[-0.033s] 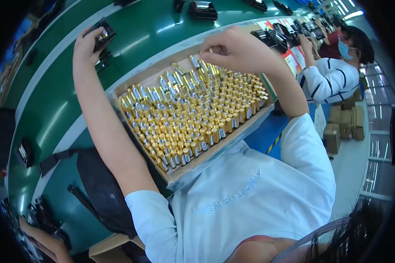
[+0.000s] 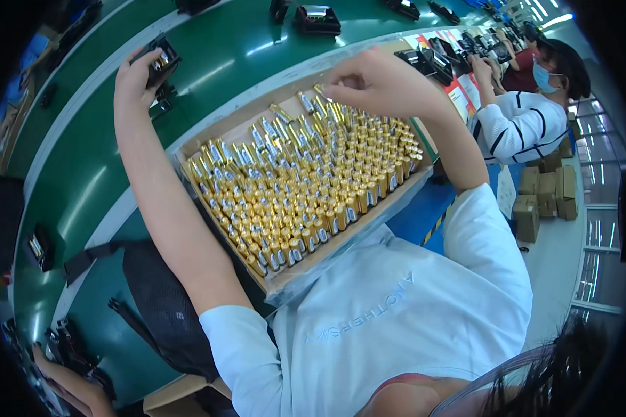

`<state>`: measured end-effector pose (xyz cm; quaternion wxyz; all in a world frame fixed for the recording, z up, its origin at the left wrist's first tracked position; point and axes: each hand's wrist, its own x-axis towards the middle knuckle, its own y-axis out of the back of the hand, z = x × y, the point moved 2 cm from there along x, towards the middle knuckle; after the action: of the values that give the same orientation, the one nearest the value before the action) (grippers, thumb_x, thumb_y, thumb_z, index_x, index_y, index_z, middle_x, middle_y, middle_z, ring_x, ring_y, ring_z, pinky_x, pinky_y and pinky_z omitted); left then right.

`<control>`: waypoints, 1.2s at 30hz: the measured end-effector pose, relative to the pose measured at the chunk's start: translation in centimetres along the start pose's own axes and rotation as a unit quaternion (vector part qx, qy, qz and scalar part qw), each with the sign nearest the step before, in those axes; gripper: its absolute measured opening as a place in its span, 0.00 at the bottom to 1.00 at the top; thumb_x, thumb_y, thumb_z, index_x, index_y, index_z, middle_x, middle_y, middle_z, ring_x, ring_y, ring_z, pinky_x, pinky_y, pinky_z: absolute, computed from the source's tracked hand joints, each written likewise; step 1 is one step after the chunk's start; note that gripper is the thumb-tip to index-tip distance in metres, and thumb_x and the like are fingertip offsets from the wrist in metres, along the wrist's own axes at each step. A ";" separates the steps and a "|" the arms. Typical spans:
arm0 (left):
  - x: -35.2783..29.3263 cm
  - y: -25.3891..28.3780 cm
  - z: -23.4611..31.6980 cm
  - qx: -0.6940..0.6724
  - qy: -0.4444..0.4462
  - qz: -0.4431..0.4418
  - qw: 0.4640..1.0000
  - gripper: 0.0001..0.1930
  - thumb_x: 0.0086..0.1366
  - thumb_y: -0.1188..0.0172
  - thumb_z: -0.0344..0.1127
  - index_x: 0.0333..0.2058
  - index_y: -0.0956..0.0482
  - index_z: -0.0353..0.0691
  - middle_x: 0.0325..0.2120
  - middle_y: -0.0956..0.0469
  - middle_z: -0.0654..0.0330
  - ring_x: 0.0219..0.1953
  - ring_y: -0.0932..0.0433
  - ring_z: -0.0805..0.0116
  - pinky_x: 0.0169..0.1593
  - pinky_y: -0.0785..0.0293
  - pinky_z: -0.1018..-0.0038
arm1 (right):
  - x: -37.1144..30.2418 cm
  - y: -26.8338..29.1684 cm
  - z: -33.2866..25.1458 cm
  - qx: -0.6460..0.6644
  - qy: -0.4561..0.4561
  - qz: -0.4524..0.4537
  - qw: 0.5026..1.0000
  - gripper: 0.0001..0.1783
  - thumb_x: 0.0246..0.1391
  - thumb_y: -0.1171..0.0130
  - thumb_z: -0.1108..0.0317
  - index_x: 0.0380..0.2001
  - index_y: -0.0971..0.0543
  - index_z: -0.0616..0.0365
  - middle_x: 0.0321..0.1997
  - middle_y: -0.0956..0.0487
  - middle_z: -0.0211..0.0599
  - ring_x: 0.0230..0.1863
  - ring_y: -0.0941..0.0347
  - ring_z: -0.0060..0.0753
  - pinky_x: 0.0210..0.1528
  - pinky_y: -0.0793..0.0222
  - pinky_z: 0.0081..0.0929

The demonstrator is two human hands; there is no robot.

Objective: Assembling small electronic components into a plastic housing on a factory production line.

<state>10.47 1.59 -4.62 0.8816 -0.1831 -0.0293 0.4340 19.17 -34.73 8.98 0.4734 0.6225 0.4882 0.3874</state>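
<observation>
At the far left, my left hand point(image 2: 133, 78) is closed round a small black plastic housing point(image 2: 165, 58) with a bright metallic part showing in its opening, held over the green conveyor belt. My right hand point(image 2: 375, 85) hangs above the far right part of a shallow cardboard box point(image 2: 285, 279), fingers curled in toward the thumb. Gold and silver cylindrical batteries point(image 2: 292, 184) fill much of that box, upright in the near rows and leaning or lying at the far side. One battery lies right by my right fingertips; whether they grip one is hidden.
The green belt point(image 2: 215, 76) curves past, carrying black housings point(image 2: 317, 21) and another housing point(image 2: 38, 247) at left. A co-worker in a striped sweater point(image 2: 518, 128) handles black parts at right. Cartons point(image 2: 538, 201) stand on the floor. Another person's hand point(image 2: 49, 365) shows at lower left.
The black housing in my left hand has tilted slightly. My right hand has shifted a little to the right and down, with its fingers still curled over the far side of the box.
</observation>
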 end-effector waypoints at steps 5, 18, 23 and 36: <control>-1.6 -2.3 0.9 0.050 -0.013 0.015 0.999 0.27 0.58 0.35 0.25 0.56 0.32 0.35 0.50 0.31 0.40 0.48 0.25 0.50 0.44 0.15 0.63 | -0.8 -2.5 2.7 0.038 -0.152 -0.007 0.988 0.11 0.55 0.38 0.65 0.25 0.17 0.63 0.14 0.27 0.32 0.14 0.37 0.27 0.21 0.39 0.24; -1.3 -2.4 -0.5 0.073 -0.029 0.016 0.997 0.25 0.54 0.37 0.27 0.52 0.29 0.35 0.40 0.24 0.46 0.36 0.21 0.60 0.32 0.20 0.69 | 4.5 -6.5 -0.3 0.083 -0.092 -0.052 0.991 0.15 0.54 0.39 0.62 0.23 0.15 0.62 0.17 0.20 0.35 0.14 0.30 0.27 0.23 0.32 0.23; -1.6 -2.0 -0.1 0.075 -0.021 0.015 0.997 0.22 0.55 0.35 0.33 0.49 0.26 0.34 0.37 0.22 0.47 0.34 0.20 0.63 0.32 0.22 0.70 | 10.4 -4.4 -2.7 0.218 -0.111 0.038 0.969 0.16 0.55 0.40 0.61 0.22 0.16 0.63 0.16 0.21 0.30 0.13 0.32 0.22 0.22 0.33 0.20; -3.0 -1.3 0.8 0.080 -0.046 0.148 0.985 0.29 0.54 0.28 0.42 0.46 0.26 0.24 0.37 0.21 0.47 0.33 0.20 0.63 0.35 0.21 0.72 | 22.5 -8.4 -3.0 0.206 -0.052 0.222 0.952 0.15 0.52 0.36 0.58 0.26 0.16 0.60 0.17 0.21 0.30 0.18 0.30 0.23 0.24 0.33 0.20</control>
<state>9.42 -1.19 -3.13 0.8171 -0.0938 -0.0076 0.5687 19.31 -11.58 2.04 0.2616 0.8182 0.3818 0.3412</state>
